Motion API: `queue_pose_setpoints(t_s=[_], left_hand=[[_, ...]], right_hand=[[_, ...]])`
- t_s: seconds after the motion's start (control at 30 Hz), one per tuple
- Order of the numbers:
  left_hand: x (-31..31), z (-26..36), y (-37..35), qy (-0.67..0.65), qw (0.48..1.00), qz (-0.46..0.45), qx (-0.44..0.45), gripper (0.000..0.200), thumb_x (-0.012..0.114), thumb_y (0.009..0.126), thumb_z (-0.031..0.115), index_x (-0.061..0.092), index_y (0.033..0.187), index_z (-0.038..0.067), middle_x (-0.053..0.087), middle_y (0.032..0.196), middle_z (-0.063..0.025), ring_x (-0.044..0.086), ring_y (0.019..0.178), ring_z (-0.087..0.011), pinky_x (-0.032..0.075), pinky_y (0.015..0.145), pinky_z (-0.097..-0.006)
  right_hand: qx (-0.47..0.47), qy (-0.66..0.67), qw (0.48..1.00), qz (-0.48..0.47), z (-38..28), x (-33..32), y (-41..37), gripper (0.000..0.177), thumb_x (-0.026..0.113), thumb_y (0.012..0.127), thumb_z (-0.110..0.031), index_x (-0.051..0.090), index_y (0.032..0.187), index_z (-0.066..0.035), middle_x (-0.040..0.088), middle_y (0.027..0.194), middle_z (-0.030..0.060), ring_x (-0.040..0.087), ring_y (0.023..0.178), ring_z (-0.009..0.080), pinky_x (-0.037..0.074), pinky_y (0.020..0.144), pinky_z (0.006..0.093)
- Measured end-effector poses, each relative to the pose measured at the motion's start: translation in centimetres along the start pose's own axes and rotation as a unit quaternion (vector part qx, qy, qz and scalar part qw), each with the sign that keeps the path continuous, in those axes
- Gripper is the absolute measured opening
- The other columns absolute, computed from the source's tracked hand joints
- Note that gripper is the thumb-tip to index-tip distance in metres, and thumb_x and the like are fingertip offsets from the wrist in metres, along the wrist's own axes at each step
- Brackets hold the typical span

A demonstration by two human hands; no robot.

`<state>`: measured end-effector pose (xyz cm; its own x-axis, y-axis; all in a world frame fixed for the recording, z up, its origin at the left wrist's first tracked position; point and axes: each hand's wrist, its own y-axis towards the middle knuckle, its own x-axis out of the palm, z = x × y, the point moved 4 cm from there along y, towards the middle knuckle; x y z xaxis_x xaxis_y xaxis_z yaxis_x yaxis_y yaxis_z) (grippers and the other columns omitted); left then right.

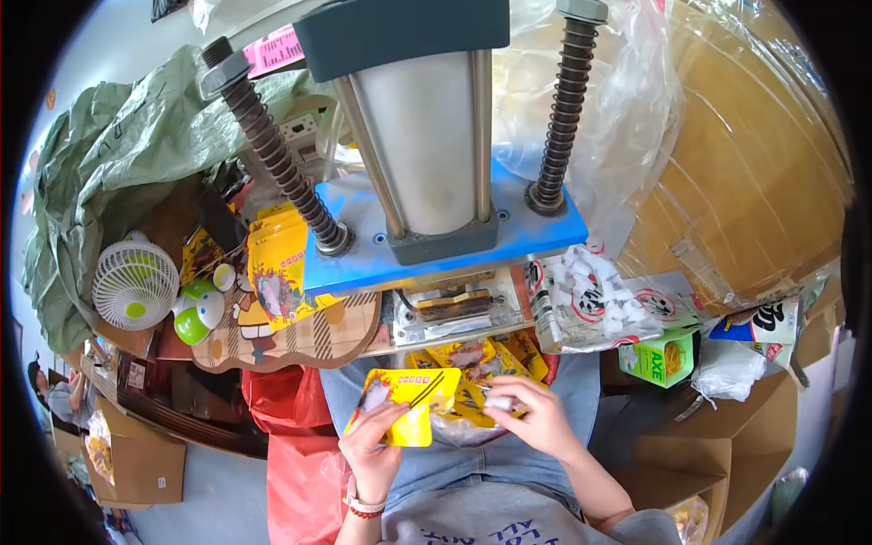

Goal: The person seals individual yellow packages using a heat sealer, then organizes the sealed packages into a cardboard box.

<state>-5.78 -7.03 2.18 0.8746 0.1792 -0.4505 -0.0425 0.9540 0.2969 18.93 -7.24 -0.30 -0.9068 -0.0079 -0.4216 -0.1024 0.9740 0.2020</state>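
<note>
My left hand [371, 443] is closed on a flat yellow printed pouch [420, 420], gripping its lower left side above my lap. To the right of the pouch, my right hand [538, 420] has its thumb and fingers pinched around a small white piece [498, 402], whose exact kind is hard to make out. More yellow pouches [463, 352] lie in a heap between my legs, just beyond both hands. At the right on the bench, a printed plastic bag [556, 331] lies open with several small white pieces [595, 295] on it.
A press with a blue plate [436, 263] and spring columns stands over the bench ahead. On the left are a white fan [136, 282], a stack of yellow pouches [277, 259] and a patterned board [336, 341]. A green AXE box [658, 359] and large carton [745, 173] are right.
</note>
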Motion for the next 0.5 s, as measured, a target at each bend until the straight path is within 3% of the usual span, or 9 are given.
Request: queue_pose_setpoints(t_s=[0.03, 0.1, 0.2, 0.23, 0.27, 0.37, 0.43, 0.47, 0.5], left_hand=[[0.1, 1.1, 0.2, 0.066, 0.995, -0.006, 0.077, 0.040, 0.063, 0.063, -0.012, 0.074, 0.098, 0.004, 0.075, 0.098, -0.0085, 0.071, 0.094, -0.0254, 0.055, 0.081, -0.0315], [0.5, 3.1, 0.3, 0.152, 0.973, -0.009, 0.172, 0.041, 0.060, 0.058, -0.013, 0.074, 0.092, 0.005, 0.075, 0.095, -0.0062, 0.070, 0.095, -0.0280, 0.056, 0.082, -0.0332], [0.8, 4.5, 0.2, 0.198, 0.951, -0.032, 0.236, 0.041, 0.060, 0.059, -0.012, 0.074, 0.093, 0.006, 0.075, 0.095, -0.0057, 0.070, 0.097, -0.0266, 0.056, 0.082, -0.0333], [0.5, 4.3, 0.0, 0.203, 0.940, -0.063, 0.268, 0.043, 0.065, 0.061, -0.008, 0.074, 0.101, 0.008, 0.075, 0.101, -0.0030, 0.070, 0.098, -0.0231, 0.056, 0.083, -0.0312], [0.5, 4.1, 0.0, 0.142, 0.951, -0.086, 0.262, 0.043, 0.067, 0.062, -0.006, 0.074, 0.102, 0.008, 0.075, 0.102, -0.0036, 0.071, 0.096, -0.0226, 0.057, 0.082, -0.0308], [0.7, 4.1, 0.0, 0.040, 0.960, -0.139, 0.240, 0.040, 0.072, 0.069, -0.001, 0.074, 0.107, 0.007, 0.074, 0.103, -0.0071, 0.073, 0.089, -0.0236, 0.058, 0.078, -0.0299], [2.7, 2.8, 0.3, -0.009, 0.975, -0.186, 0.118, 0.030, 0.074, 0.075, 0.003, 0.074, 0.105, 0.004, 0.074, 0.098, -0.0117, 0.073, 0.085, -0.0281, 0.058, 0.073, -0.0292], [4.1, 0.5, 0.0, -0.010, 0.978, -0.204, 0.034, 0.019, 0.074, 0.085, 0.009, 0.075, 0.102, 0.002, 0.075, 0.091, -0.0089, 0.073, 0.079, -0.0217, 0.056, 0.068, -0.0267], [5.9, -2.1, -0.4, -0.101, 0.973, -0.189, -0.090, 0.018, 0.073, 0.088, 0.013, 0.075, 0.100, 0.001, 0.075, 0.089, -0.0060, 0.071, 0.077, -0.0159, 0.055, 0.067, -0.0255]], right_hand=[[-0.114, -0.054, 0.989, 0.073, -3.6, -1.9, -0.1, 0.034, 0.079, 0.081, -0.013, 0.066, 0.109, -0.001, 0.066, 0.107, 0.0092, 0.068, 0.086, 0.0231, 0.056, 0.074, 0.0324], [-0.176, -0.130, 0.970, 0.104, -6.6, -2.2, -0.8, 0.028, 0.081, 0.076, -0.006, 0.071, 0.101, -0.003, 0.068, 0.105, 0.0078, 0.068, 0.088, 0.0206, 0.057, 0.073, 0.0327], [-0.259, -0.202, 0.944, 0.014, -8.6, -2.5, 0.5, 0.036, 0.083, 0.073, -0.010, 0.071, 0.106, -0.002, 0.068, 0.106, 0.0091, 0.068, 0.088, 0.0201, 0.057, 0.073, 0.0324], [-0.311, -0.228, 0.922, -0.029, -9.1, -2.2, 0.7, 0.039, 0.083, 0.072, -0.012, 0.071, 0.107, -0.002, 0.069, 0.107, 0.0096, 0.068, 0.088, 0.0201, 0.057, 0.073, 0.0320], [-0.350, -0.211, 0.912, -0.015, -9.3, -2.1, 0.1, 0.041, 0.084, 0.072, -0.015, 0.070, 0.108, -0.001, 0.069, 0.109, 0.0094, 0.068, 0.088, 0.0204, 0.057, 0.073, 0.0316], [-0.369, -0.120, 0.922, -0.003, -9.9, -2.6, 0.0, 0.040, 0.078, 0.079, -0.017, 0.068, 0.114, 0.001, 0.066, 0.113, 0.0079, 0.065, 0.086, 0.0200, 0.056, 0.071, 0.0313], [-0.275, -0.155, 0.949, 0.001, -8.3, -2.3, 0.8, 0.051, 0.081, 0.077, -0.022, 0.065, 0.120, -0.001, 0.066, 0.116, 0.0074, 0.064, 0.095, 0.0224, 0.053, 0.080, 0.0341], [-0.219, -0.186, 0.958, 0.010, -7.8, -2.3, 1.4, 0.055, 0.082, 0.075, -0.023, 0.063, 0.123, -0.001, 0.066, 0.118, 0.0076, 0.063, 0.098, 0.0234, 0.051, 0.084, 0.0356], [-0.211, -0.194, 0.957, 0.036, -7.3, -2.6, 1.6, 0.062, 0.083, 0.073, -0.025, 0.061, 0.126, -0.001, 0.066, 0.118, 0.0089, 0.061, 0.103, 0.0255, 0.048, 0.090, 0.0377]])
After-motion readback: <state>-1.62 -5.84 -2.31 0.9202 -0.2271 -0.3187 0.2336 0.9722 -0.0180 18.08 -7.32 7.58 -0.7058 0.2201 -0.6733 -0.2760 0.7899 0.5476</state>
